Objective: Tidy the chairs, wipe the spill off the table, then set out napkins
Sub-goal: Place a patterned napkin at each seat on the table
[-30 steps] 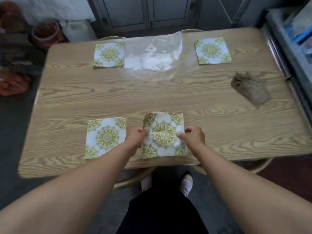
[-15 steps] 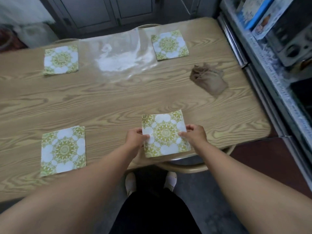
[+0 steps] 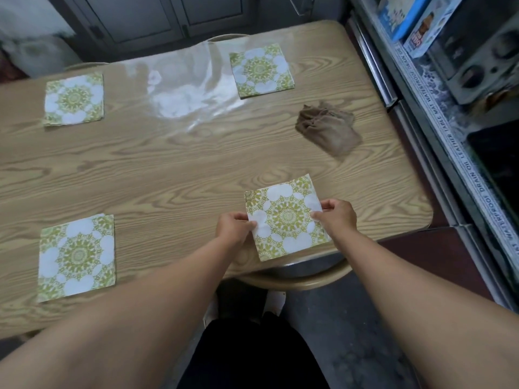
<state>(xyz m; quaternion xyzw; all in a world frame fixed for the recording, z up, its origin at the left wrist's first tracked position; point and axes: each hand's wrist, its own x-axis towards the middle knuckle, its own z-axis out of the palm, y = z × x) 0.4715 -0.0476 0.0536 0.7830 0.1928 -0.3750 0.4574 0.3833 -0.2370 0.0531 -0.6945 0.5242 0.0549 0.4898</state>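
Note:
A green-and-white patterned napkin [image 3: 286,217] lies near the front right edge of the wood-grain table [image 3: 174,169]. My left hand [image 3: 234,227] pinches its left edge and my right hand [image 3: 338,217] pinches its right edge. Three more napkins lie flat: front left napkin [image 3: 77,256], back left napkin [image 3: 74,99], back right napkin [image 3: 261,70]. A crumpled brown cloth [image 3: 328,127] rests on the table's right side. A chair's curved back [image 3: 297,277] shows under the table edge below my hands.
A shiny glare patch [image 3: 185,88] covers the table's back middle. A metal shelf unit [image 3: 449,113] with boxes and an appliance stands close along the right side. Grey cabinets [image 3: 157,15] line the back wall. My legs and feet show below.
The napkin between my hands has shifted rightwards along the front edge, away from the front left napkin, and turned slightly. My view has swung right, towards the shelf.

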